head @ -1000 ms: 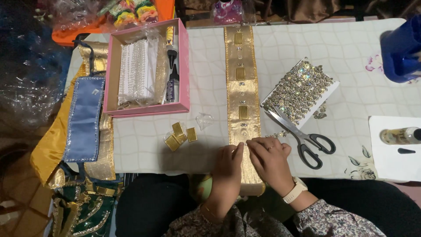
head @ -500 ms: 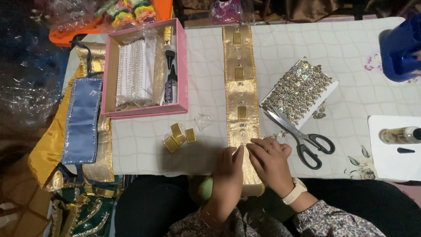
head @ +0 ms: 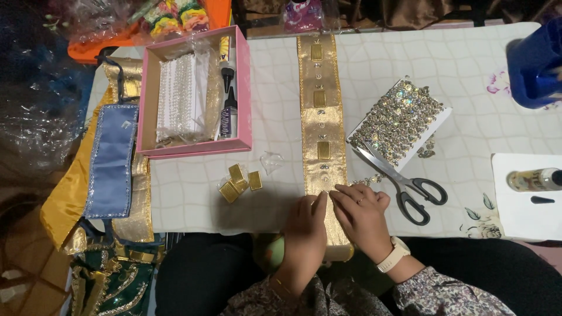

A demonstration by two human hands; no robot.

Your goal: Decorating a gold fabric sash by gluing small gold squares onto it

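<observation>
A long gold fabric strip point(head: 321, 117) runs down the middle of the white table point(head: 468, 88), with gold rectangular plates and small gems set along it. My left hand point(head: 305, 231) and my right hand point(head: 361, 213) both press on the strip's near end at the table's front edge, fingertips close together. I cannot tell whether a small piece sits under the fingers. A few loose gold plates point(head: 239, 182) lie just left of the strip. A clear scrap point(head: 271, 162) rests beside them.
Black-handled scissors point(head: 404, 178) lie right of my hands, next to a card wound with rhinestone trim point(head: 401, 120). A pink box point(head: 196, 90) holds pearl strands and glue bottles. Blue and gold fabric point(head: 111, 158) hangs at the left edge. A blue container point(head: 535, 61) stands far right, a small bottle point(head: 533, 179) on white paper.
My hands stay pressed on the strip's near end; the fingers shift only slightly. Nothing else on the table has moved.
</observation>
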